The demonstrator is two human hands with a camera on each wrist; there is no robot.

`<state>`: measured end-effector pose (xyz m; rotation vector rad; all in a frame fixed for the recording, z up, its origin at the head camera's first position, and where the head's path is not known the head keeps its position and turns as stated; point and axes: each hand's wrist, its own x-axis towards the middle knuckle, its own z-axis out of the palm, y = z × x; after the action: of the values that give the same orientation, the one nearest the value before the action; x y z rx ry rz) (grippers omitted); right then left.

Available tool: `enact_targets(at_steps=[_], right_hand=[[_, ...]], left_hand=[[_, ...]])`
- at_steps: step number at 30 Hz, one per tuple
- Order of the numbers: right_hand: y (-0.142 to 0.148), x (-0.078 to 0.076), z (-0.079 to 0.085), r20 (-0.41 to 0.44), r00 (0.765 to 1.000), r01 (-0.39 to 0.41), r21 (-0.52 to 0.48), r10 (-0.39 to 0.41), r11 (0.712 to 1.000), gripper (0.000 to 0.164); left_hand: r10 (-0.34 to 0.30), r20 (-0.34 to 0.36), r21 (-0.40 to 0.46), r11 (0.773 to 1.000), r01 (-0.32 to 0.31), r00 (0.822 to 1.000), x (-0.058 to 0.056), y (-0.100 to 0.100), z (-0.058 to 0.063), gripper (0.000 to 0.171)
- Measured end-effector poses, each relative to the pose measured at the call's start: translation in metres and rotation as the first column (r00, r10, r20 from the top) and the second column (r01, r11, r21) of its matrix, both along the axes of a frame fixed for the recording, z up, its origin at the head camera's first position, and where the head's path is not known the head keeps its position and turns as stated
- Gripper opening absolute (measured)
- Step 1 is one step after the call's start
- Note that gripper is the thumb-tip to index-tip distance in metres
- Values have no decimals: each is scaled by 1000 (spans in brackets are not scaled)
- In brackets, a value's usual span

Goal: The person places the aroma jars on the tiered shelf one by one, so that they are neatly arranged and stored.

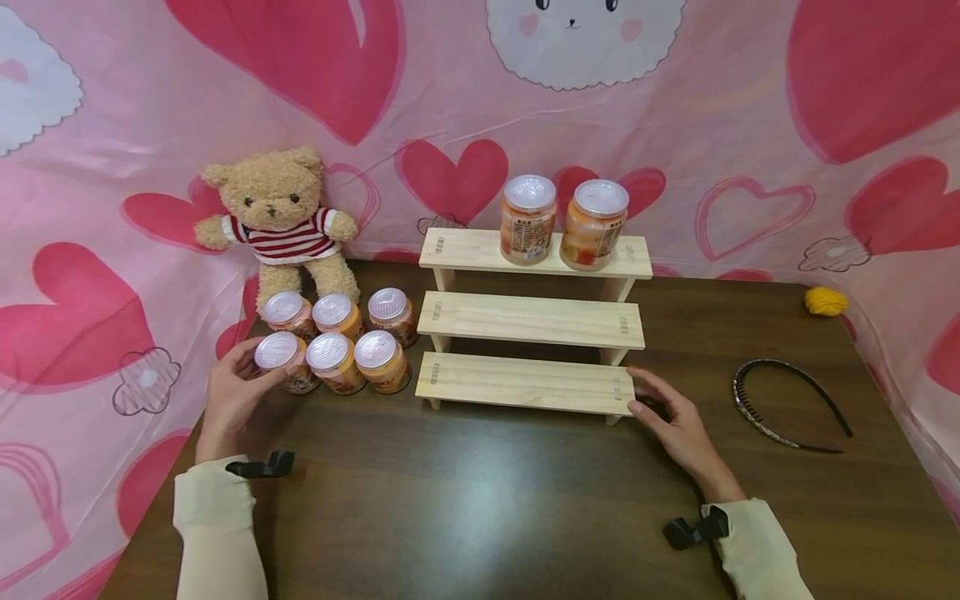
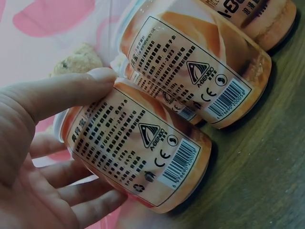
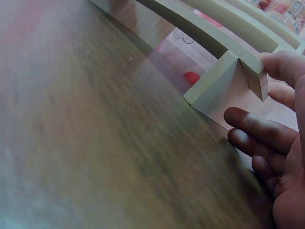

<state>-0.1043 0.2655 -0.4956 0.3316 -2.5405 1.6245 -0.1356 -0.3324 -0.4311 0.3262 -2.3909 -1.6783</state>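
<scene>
My left hand [image 1: 238,390] grips the front-left jar [image 2: 138,148] of a group, its thumb on the labelled side near the lid and its fingers round the other side. This jar [image 1: 281,354] has a pale lid and an orange body, and stands upright on the table. Several matching jars [image 1: 330,357] stand close beside it in two rows. My right hand [image 1: 678,425] holds the right end of the lowest step of a three-step wooden stand [image 1: 525,382]. In the right wrist view, thumb and forefinger meet the board's end [image 3: 257,78], while the other fingers hang below it.
Two larger-looking jars [image 1: 528,221] stand on the stand's top step. A teddy bear [image 1: 281,217] in a striped sweater sits behind the group of jars. A headband [image 1: 780,408] and a yellow ball of yarn [image 1: 825,301] lie on the right of the dark table [image 1: 465,500].
</scene>
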Motion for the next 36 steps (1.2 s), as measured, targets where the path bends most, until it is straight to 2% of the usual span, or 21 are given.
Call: enact_targets(at_steps=[6, 11, 15, 18, 22, 28, 32, 36], right_hand=[[1, 0, 1, 6, 1000, -2, 6, 2, 1000, 47], [1, 0, 1, 4, 1000, -1, 12, 1, 1000, 47], [0, 1, 1, 0, 1000, -3, 5, 3, 1000, 48], [0, 1, 1, -4, 1000, -7, 0, 7, 1000, 48], [0, 1, 1, -11, 1000, -9, -5, 9, 1000, 48], [0, 1, 0, -15, 1000, -13, -12, 13, 1000, 48], [0, 1, -1, -20, 1000, -14, -21, 14, 1000, 48], [0, 1, -2, -26, 1000, -16, -29, 15, 999, 48]], left_hand=[[67, 26, 140, 988, -70, 997, 0, -1, -4, 45], [156, 47, 175, 971, -162, 987, -2, 1, -5, 52], [233, 55, 224, 945, -239, 971, -3, 3, -4, 51], [288, 27, 271, 919, -285, 957, -3, 3, -3, 50], [346, -8, 294, 897, -329, 938, -2, 3, 2, 50], [387, -55, 301, 886, -354, 921, 2, 3, 14, 53], [412, -94, 376, 858, -351, 906, 5, 4, 23, 51], [438, -102, 431, 829, -357, 893, 8, 7, 33, 52]])
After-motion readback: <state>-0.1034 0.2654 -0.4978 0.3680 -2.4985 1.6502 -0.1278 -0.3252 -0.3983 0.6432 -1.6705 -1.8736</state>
